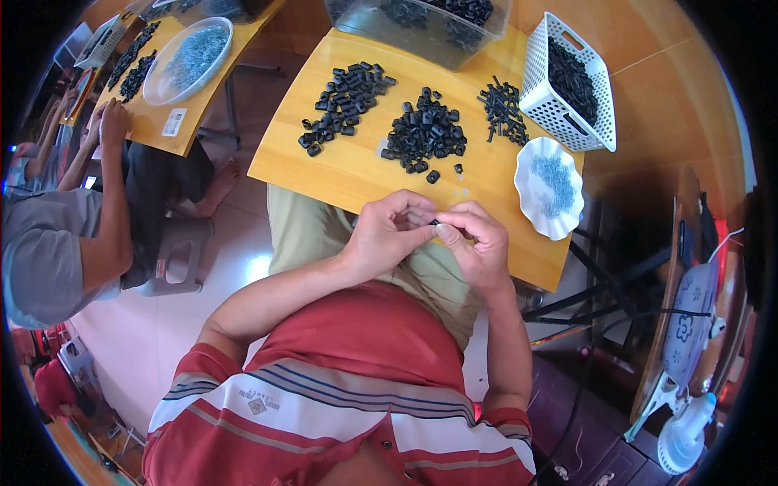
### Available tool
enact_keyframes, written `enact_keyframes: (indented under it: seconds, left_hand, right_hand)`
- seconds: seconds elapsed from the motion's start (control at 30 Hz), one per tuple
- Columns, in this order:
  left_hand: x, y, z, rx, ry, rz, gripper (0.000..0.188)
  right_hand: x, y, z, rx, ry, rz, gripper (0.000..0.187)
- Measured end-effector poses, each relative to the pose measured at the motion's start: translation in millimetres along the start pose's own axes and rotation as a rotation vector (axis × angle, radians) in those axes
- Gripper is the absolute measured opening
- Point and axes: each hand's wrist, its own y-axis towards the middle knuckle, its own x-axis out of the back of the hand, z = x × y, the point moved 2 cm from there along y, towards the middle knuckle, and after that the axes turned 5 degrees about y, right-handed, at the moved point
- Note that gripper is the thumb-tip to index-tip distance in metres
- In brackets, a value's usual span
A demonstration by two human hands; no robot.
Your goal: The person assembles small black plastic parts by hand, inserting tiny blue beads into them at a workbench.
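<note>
My left hand and my right hand meet at the near edge of the table, with thumbs and fingertips pinched together. Between them shows a tiny dark bit of a small black part; the fingers cover most of it. Just beyond lies a pile of short black plastic pieces, a few loose ones nearest my hands. A second black pile spreads to its left, and thin black pin-like pieces lie to its right. Small clear bluish pieces fill part of a white scalloped dish.
A white perforated basket of black parts stands at the table's right edge. At the back sits a clear bin of black parts. Another person works at a table on the left. A small white fan stands lower right.
</note>
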Motion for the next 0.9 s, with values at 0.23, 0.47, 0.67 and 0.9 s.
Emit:
enact_keyframes:
  seconds: [0.23, 0.47, 0.67, 0.9]
  left_hand:
    - [-1, -1, 2, 0.001, 0.014, -0.054, 0.018]
    - [-3, -6, 7, 0.036, 0.025, -0.045, 0.016]
    - [-4, -8, 9, 0.012, 0.025, -0.055, 0.015]
    - [-3, -7, 10, 0.029, 0.006, -0.050, 0.014]
  right_hand:
    - [32, 36, -32, -0.150, -0.288, -0.165, 0.018]
    - [27, 60, -42, -0.159, -0.669, -0.106, 0.027]
    - [24, 63, -36, -0.230, -0.755, -0.035, 0.026]
    - [25, 47, -35, 0.101, -0.665, -0.055, 0.013]
